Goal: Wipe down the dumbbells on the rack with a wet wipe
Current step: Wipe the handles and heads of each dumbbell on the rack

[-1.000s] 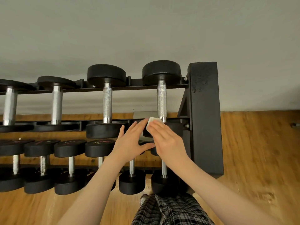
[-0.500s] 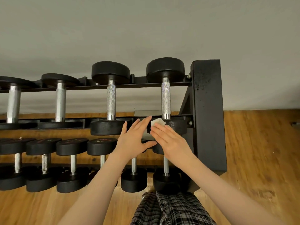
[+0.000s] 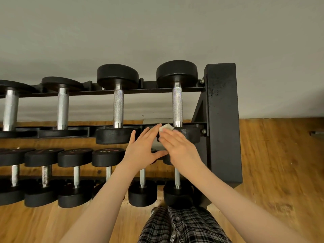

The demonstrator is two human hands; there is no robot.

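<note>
At the rack's right end: both hands meet at the near head of the last upper-tier dumbbell (image 3: 177,106).
Right hand (image 3: 182,149): flat fingers press a small folded white wipe (image 3: 166,127) onto that matte black rubber head; open grip.
Left hand (image 3: 142,150): fingers straight and spread, just beside the wipe; holds nothing.
Dumbbells: round black heads, knurled chrome handles.
Rack (image 3: 222,120): black speckled steel, two tiers.
Floor (image 3: 280,163): glossy wood boards.
</note>
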